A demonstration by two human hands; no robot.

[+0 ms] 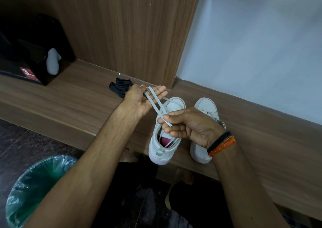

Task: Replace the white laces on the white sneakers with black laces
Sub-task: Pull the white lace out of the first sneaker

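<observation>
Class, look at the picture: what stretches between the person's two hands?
The white lace, held by left hand and right hand, above the left sneaker; head view.

black box (34, 53) far left on wooden ledge (69, 95) | grey sock (52, 62) against box | green-lined bin (33, 189) on floor, lower left

The right hand (189, 126) covers the lacing of the left sneaker (166, 131), hiding how much white lace (154, 104) remains threaded. It also masks the middle of the right sneaker (204, 109). The left hand (139, 100) conceals part of the black laces (120, 86). The label on the black box (29, 60) is too small to read beyond a "3", and the frame's left edge cuts the box and the green-lined bin (34, 187).
</observation>
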